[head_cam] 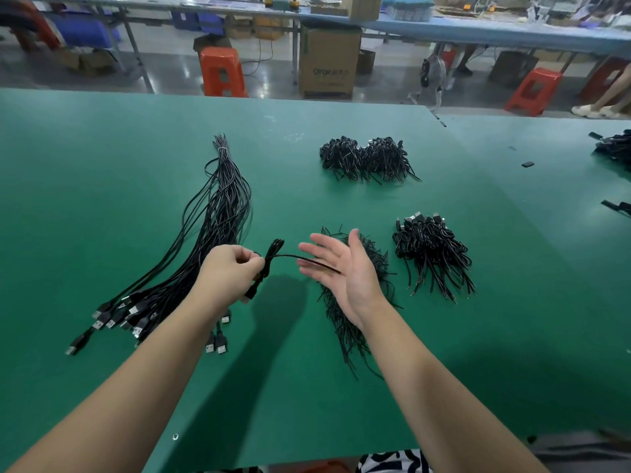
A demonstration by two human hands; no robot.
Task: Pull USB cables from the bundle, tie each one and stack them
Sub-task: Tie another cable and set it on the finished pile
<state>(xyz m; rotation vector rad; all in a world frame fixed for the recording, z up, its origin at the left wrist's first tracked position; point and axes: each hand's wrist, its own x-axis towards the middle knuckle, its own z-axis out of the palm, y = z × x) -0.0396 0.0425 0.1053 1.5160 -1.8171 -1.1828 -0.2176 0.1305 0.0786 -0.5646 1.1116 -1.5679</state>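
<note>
Both hands hover over the green table (102, 165), its matte surface smooth and faintly scuffed. The left hand (228, 264) has its fingers curled in, pinching a folded black cable (269, 259) at the middle of its coil. The coil is a narrow, elongated loop of thin glossy cord, its long axis running from near-left to far-right, with the looped end tipped up and away and the plug end hanging down toward the near side. One loose tail of the cord runs out sideways to the right, nearly level, and lies across the fingers (316, 264) of the right hand (345, 268). That hand is spread flat, palm turned up and leftward, fingers straight and gripping nothing.

Left of the hands lies the loose bundle (218, 213) of long black cables, bound with a pale tie at its far tip and fanning wider toward the near-left, where the blocky plugs with bright metal ends scatter across the table. Its length runs far to near, leaning leftward.

Beneath and beyond the right hand sits a bristly heap of thin wires (348, 322), stretched near to far. Right of it is a pile of tied cables (432, 254), plugs lined up on its far edge and stiff tails pointing near-right. Farther off rests another tangled stack (367, 158), low and wide.

Orange plastic stools (222, 71) and a cardboard box (329, 63) stand on the floor beyond the table.
</note>
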